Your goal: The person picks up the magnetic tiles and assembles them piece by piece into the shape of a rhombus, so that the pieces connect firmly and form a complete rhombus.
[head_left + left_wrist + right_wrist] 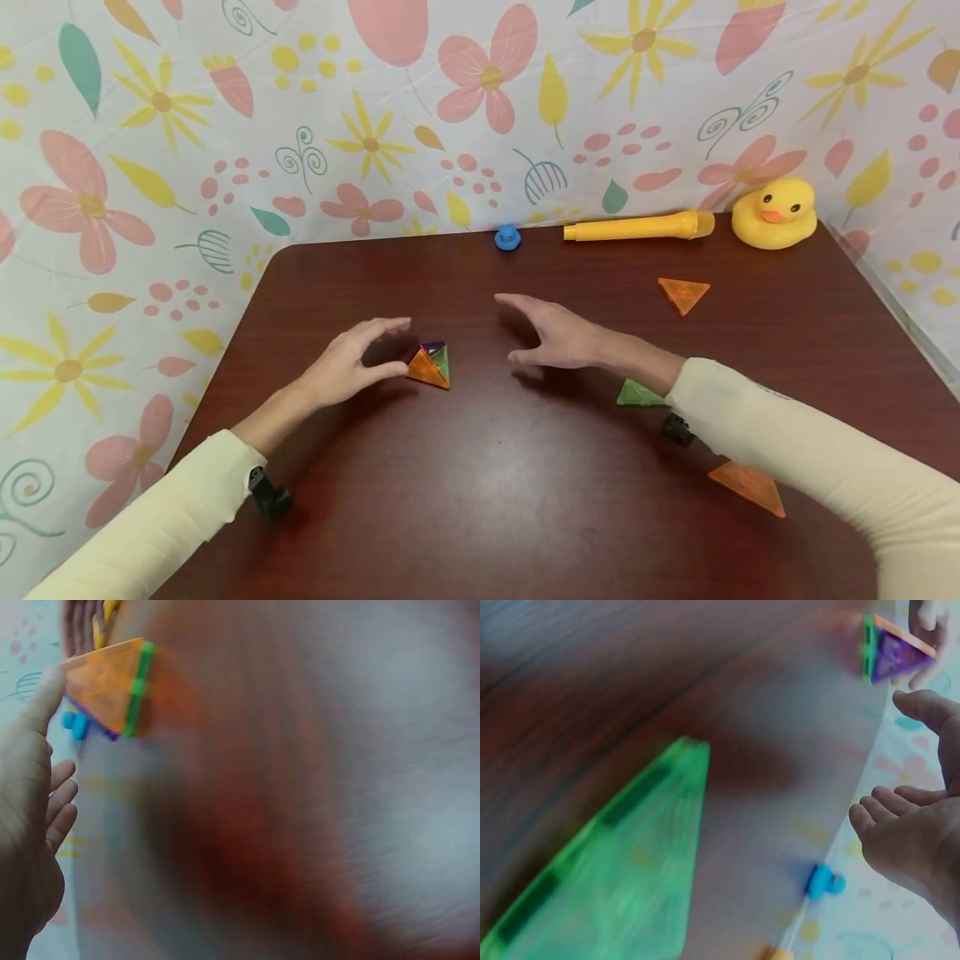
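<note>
A small pyramid of translucent triangular tiles (pixel 430 368), with orange, green and purple faces, stands left of the table's middle. Beside it is my left hand (pixel 347 360), thumb and fingers apart and curved toward it. The thumb tip lies close to the orange face (pixel 109 682); whether it touches is hard to tell. My right hand (pixel 558 335) hovers to the right of the pyramid, thumb spread from the fingers, holding nothing. A green triangular tile (pixel 630 870) lies flat on the table below the right wrist, partly hidden by the sleeve in the head view.
One orange triangular tile (pixel 684 295) lies at the back right, another orange tile (pixel 750 487) under the right forearm. Along the back edge sit a small blue duck (pixel 507 238), a yellow toy microphone (pixel 637 227) and a large yellow duck (pixel 775 215). A flower-patterned cloth (pixel 420 108) hangs behind.
</note>
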Tool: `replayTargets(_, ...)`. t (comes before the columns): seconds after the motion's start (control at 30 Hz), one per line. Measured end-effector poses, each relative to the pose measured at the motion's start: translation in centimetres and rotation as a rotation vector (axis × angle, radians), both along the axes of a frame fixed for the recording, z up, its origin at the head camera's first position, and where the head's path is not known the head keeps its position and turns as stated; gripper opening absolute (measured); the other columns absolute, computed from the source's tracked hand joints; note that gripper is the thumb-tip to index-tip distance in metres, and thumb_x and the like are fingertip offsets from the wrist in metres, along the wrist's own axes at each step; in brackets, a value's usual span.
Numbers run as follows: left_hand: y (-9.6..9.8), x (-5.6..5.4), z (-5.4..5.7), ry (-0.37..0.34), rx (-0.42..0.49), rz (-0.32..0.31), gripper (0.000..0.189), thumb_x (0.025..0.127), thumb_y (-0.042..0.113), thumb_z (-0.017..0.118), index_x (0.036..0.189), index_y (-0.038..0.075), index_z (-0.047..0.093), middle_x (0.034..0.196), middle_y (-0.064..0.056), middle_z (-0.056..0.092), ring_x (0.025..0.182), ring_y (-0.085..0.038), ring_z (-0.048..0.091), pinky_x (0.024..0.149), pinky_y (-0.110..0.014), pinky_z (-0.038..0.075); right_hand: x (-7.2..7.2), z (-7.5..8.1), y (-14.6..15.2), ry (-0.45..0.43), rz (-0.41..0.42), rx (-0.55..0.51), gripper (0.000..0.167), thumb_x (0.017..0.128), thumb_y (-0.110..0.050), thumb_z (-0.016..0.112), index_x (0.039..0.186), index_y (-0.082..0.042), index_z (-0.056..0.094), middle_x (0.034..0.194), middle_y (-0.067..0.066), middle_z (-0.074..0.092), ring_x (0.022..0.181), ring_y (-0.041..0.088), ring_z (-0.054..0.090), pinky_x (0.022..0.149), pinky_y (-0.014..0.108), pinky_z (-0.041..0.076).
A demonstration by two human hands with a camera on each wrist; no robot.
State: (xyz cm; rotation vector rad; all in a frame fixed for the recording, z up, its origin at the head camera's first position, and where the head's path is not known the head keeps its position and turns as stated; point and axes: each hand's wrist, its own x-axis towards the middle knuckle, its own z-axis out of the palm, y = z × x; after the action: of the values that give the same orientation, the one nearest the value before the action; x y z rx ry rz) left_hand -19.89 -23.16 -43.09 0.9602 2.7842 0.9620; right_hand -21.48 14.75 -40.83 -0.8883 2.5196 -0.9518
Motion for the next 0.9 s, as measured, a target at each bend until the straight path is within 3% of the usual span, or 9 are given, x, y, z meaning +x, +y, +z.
replayTargets(0.07, 0.1, -0.5, 1.1, 0.015, -0.002, 0.005, 0.071, 0.099, 0.036, 0.079, 0.161, 0.019, 0.048, 0.157, 0.002, 0.053, 0.142, -0.022, 0.051, 0.115, -0.052, 0.043, 0.1, 0.3, 1.4, 0.006, -0.017, -0.001, 0.092, 0.096, -0.020, 0.081, 0.168, -0.008, 0.026, 0.171, 0.014, 0.031, 0.157, 0.032, 0.030, 0.124, 0.055, 0.029)
replayTargets(0.27, 1.9, -2.1, 4.2, 0.152, 0.014, 0.003, 0.070, 0.105, 0.038, 0.070, 0.167, 0.025, 0.038, 0.168, 0.004, 0.041, 0.154, -0.021, 0.037, 0.122, -0.056, 0.032, 0.4, 0.3, 5.7, 0.057, -0.090, -0.018, 0.091, 0.096, -0.025, 0.082, 0.168, -0.009, 0.028, 0.170, 0.017, 0.032, 0.156, 0.037, 0.030, 0.123, 0.060, 0.028)
replayTargets(0.5, 7.2, -2.8, 6.3, 0.232, 0.111, -0.068, 0.063, 0.109, 0.040, 0.060, 0.166, 0.025, 0.039, 0.171, 0.007, 0.035, 0.158, -0.014, 0.028, 0.125, -0.050, 0.027, 1.0, -0.1, 10.1, 0.080, -0.185, -0.054, 0.091, 0.097, -0.022, 0.082, 0.168, -0.010, 0.028, 0.170, 0.020, 0.031, 0.153, 0.040, 0.034, 0.119, 0.065, 0.031)
replayTargets(0.67, 12.6, -2.2, 6.2, 0.254, 0.065, -0.203, 0.064, 0.109, 0.036, 0.061, 0.166, 0.016, 0.039, 0.173, 0.003, 0.030, 0.160, -0.014, 0.024, 0.128, -0.041, 0.022, 0.7, -0.2, 12.7, 0.082, -0.288, -0.033, 0.095, 0.096, -0.024, 0.083, 0.170, -0.011, 0.024, 0.172, 0.019, 0.026, 0.154, 0.040, 0.031, 0.120, 0.065, 0.028)
replayTargets(0.8, 17.0, -1.5, 5.0, 0.231, -0.044, -0.343, 0.069, 0.110, 0.040, 0.060, 0.166, 0.009, 0.037, 0.175, -0.004, 0.025, 0.162, -0.015, 0.016, 0.129, -0.036, 0.016, 0.1, -0.3, 14.4, 0.075, -0.336, -0.011, 0.100, 0.097, -0.024, 0.082, 0.171, -0.009, 0.018, 0.174, 0.019, 0.021, 0.156, 0.044, 0.026, 0.121, 0.065, 0.027)
replayTargets(0.9, 20.1, -0.7, 3.8, 0.200, -0.135, -0.426, 0.071, 0.110, 0.044, 0.057, 0.168, 0.011, 0.033, 0.176, -0.005, 0.022, 0.162, -0.012, 0.010, 0.129, -0.033, 0.012, -0.2, -0.3, 15.5, 0.070, -0.373, 0.019, 0.102, 0.097, -0.025, 0.081, 0.171, -0.009, 0.014, 0.175, 0.020, 0.018, 0.154, 0.048, 0.028, 0.119, 0.067, 0.028)
